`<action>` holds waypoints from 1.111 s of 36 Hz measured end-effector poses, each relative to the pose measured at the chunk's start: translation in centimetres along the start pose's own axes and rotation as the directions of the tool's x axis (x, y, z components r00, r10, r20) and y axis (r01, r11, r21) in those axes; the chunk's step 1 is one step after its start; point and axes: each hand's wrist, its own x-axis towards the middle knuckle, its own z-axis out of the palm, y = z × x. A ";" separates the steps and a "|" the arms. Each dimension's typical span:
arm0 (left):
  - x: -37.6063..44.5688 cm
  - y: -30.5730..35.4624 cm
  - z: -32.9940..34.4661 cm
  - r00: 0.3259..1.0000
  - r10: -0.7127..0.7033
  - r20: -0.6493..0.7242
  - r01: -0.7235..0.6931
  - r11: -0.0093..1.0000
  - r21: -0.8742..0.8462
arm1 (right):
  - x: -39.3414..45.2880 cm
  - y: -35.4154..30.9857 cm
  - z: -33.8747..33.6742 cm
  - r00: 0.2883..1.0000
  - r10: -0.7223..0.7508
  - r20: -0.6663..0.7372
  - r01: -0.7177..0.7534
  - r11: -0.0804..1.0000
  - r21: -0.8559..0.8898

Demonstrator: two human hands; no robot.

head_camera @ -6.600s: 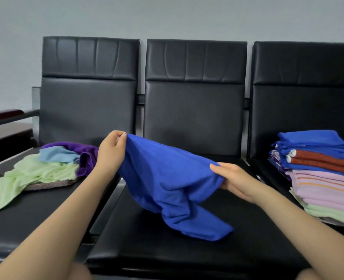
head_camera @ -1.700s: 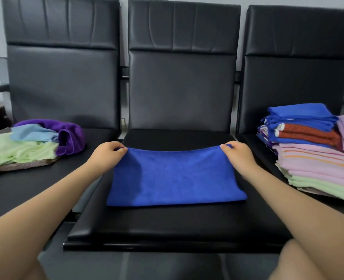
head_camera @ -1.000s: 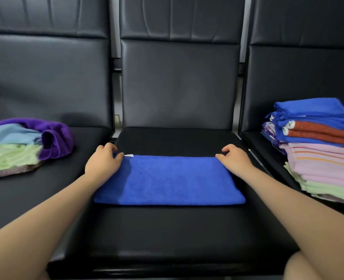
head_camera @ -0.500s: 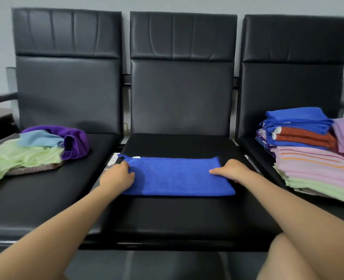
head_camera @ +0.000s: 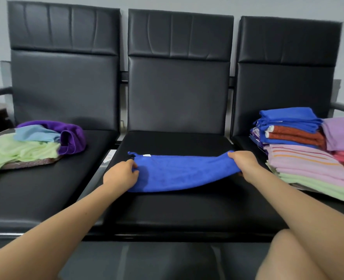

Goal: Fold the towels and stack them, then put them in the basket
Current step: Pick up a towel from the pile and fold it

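Blue towel (head_camera: 177,173), folded into a long strip, sits on the middle seat (head_camera: 173,209) of a row of three black padded chairs. All places below are given from that middle seat.

Left hand (head_camera: 121,175) grips the towel's left end near the seat's left edge; fingers curled onto the cloth, thumb side pinching it. A small loop and a white tag show at the towel's far left corner, just beyond that hand.

Right hand (head_camera: 242,163) holds the right end, toward the seat's right edge. Its grip is closed round the bunched cloth, with that end lifted off the seat cushion. The towel sags in a shallow curve between the two hands, and its near edge touches the cushion.

On the chair left of the middle seat: a loose pile of unfolded towels (head_camera: 25,146), pale green at the bottom, light blue on top, purple at the side nearest the middle seat. They lie over a flat brownish thing, kind unclear.

On the chair right of the middle seat: a stack of folded towels (head_camera: 300,158), green and pink striped ones low, rust and blue above. A lilac folded towel (head_camera: 342,132) on pink ones sits farther right, cut by the frame edge.

No basket in view.
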 end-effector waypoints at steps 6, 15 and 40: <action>1.0 0.2 -0.7 0.998 -0.027 -0.049 0.022 0.994 -0.103 | -1.5 -1.3 2.5 0.988 -0.145 0.048 0.133 0.972 0.196; 1.7 2.9 -1.3 1.000 -0.013 -0.018 0.007 0.954 -0.299 | -5.4 -3.4 8.2 0.833 -0.314 0.455 0.254 0.948 0.190; 3.3 9.1 2.4 0.991 -0.032 0.129 0.056 0.981 -0.187 | 0.3 1.1 6.0 0.790 -0.369 0.489 0.563 0.753 -0.342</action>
